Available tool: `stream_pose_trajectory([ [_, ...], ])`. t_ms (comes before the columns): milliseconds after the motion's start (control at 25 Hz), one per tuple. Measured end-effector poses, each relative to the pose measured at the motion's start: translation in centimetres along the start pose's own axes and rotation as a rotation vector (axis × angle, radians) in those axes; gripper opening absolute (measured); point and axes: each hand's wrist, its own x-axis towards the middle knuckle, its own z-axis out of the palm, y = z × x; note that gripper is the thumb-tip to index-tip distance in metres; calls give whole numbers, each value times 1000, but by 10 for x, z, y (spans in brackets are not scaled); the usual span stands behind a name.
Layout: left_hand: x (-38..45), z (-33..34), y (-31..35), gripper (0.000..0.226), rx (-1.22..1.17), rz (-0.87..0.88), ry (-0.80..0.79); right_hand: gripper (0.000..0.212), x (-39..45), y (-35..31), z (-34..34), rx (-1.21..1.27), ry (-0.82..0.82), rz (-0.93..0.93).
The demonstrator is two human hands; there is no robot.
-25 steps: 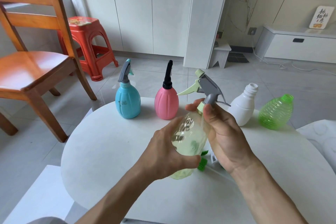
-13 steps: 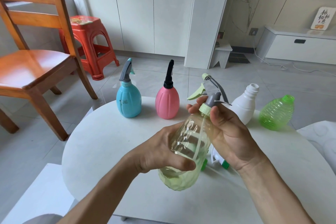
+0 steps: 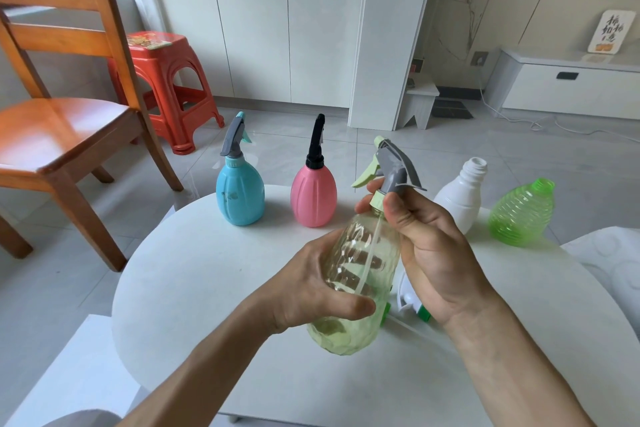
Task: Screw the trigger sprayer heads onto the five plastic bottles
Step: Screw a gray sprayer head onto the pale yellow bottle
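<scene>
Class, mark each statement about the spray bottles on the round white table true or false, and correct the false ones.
1. The blue plastic bottle carries a grey trigger sprayer head. True.
2. The opaque white plastic bottle already has a sprayer head. False: its threaded neck is open.
3. The left hand grips the clear yellowish plastic bottle by its body. True.
4. The green ribbed plastic bottle stands between the blue and pink ones. False: it stands far right, beside the white bottle.
5. The right hand rests flat on the table. False: its fingers pinch the held bottle's sprayer collar.
</scene>
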Motion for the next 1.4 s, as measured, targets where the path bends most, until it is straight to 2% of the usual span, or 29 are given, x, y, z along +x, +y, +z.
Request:
stream_pose_trajectory([
  [160, 3, 2, -3, 62, 0, -12, 6, 20, 2, 3, -1, -11, 29, -10],
  [400, 11, 3, -7, 77, 66, -25, 42, 26, 5, 7, -10, -71, 48, -24],
  [520, 12, -3, -6, 79, 125, -104, 189, 28, 20, -2, -26, -160, 135, -121],
  [600, 12, -9, -7, 68, 156, -126, 339, 19, 41, -9, -41, -251, 214, -190],
  [680, 13, -13, -7, 55, 151, -146, 417, 19, 67, -10, -53, -361, 292, -226],
  [920, 15, -14, -7, 47, 189, -101, 436, 22, 125, 22, -59, -652, 340, -284],
  [1160, 15, -11, -8, 45, 268, -87, 374, 17, 130, 49, -72, -712, 343, -235],
  [1280, 17, -8, -9, 58, 324, -100, 331, 25, 124, 55, -77, -741, 330, -233],
  [1400, 16, -4, -11, 59, 380, -94, 297, 32, 124, 55, -79, -753, 327, -215],
])
